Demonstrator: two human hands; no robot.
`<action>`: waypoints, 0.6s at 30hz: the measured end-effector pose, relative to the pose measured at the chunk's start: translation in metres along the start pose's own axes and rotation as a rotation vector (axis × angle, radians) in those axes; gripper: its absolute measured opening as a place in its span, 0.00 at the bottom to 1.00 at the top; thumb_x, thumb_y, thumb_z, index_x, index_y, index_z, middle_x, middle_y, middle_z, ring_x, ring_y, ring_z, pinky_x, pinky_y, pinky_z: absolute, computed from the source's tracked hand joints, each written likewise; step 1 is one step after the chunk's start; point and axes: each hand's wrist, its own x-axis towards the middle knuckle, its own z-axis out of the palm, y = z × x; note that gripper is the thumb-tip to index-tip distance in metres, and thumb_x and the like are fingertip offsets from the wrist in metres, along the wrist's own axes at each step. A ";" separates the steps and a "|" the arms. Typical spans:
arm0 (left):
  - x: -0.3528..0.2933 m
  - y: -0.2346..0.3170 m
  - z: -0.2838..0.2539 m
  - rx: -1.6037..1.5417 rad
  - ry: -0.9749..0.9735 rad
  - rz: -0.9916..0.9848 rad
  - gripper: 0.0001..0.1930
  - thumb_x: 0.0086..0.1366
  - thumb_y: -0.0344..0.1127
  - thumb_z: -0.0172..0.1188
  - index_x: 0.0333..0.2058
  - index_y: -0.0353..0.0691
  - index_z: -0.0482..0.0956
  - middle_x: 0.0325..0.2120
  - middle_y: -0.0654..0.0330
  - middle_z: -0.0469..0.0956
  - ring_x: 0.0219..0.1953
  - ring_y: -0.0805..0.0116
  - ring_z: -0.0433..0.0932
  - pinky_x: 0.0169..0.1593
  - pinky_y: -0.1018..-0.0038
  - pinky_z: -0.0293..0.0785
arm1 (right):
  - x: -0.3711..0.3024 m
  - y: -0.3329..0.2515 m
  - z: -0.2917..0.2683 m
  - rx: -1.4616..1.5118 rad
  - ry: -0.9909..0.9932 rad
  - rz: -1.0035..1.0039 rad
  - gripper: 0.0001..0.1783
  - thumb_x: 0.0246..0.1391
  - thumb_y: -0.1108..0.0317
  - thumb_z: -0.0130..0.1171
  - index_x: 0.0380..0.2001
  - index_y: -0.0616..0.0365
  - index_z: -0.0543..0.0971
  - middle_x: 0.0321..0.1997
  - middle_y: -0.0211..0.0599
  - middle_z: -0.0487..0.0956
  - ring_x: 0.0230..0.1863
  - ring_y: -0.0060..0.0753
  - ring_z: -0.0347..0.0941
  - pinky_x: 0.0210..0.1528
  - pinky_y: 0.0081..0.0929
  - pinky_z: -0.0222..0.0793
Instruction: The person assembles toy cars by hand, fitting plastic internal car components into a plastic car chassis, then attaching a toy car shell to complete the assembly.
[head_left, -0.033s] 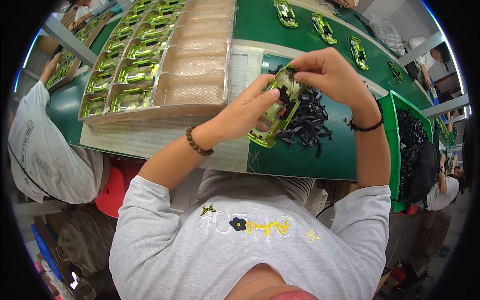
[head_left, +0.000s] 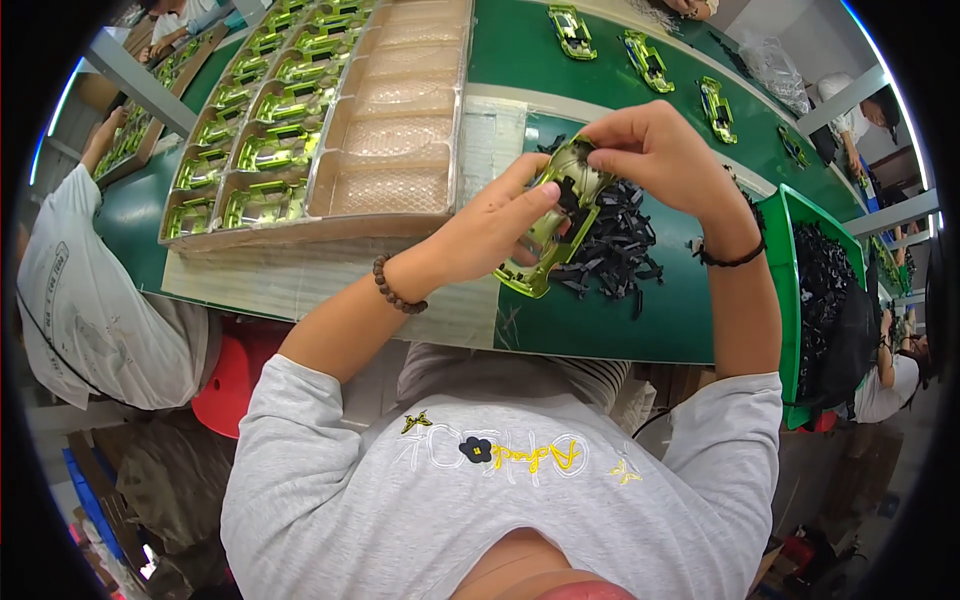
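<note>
Between my two hands is a shiny green toy car body shell (head_left: 541, 268), tilted, its hollow side with black parts toward me. My left hand (head_left: 493, 221) is closed round its left side, thumb on the shell. At the far end, my right hand (head_left: 650, 150) pinches the shell's edge with thumb and fingers; whether a small part is also between those fingertips is hidden. Beneath and to the right of the shell, a heap of small black plastic parts (head_left: 615, 245) lies on the green table (head_left: 590, 335).
A divided tray (head_left: 390, 190) at the left holds several green shells (head_left: 262, 203) in two columns. More green car shells (head_left: 646, 62) lie on the green surface beyond. A green crate (head_left: 790, 300) of black parts stands at the right. A person (head_left: 105, 290) sits at the left near a red stool (head_left: 228, 385).
</note>
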 end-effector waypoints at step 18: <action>-0.025 0.020 -0.036 1.199 0.427 0.174 0.15 0.58 0.44 0.56 0.30 0.36 0.72 0.25 0.51 0.71 0.23 0.48 0.74 0.28 0.59 0.72 | 0.279 0.156 0.014 1.424 0.701 0.498 0.12 0.51 0.75 0.54 0.37 0.72 0.69 0.42 0.51 0.72 0.41 0.43 0.71 0.44 0.39 0.75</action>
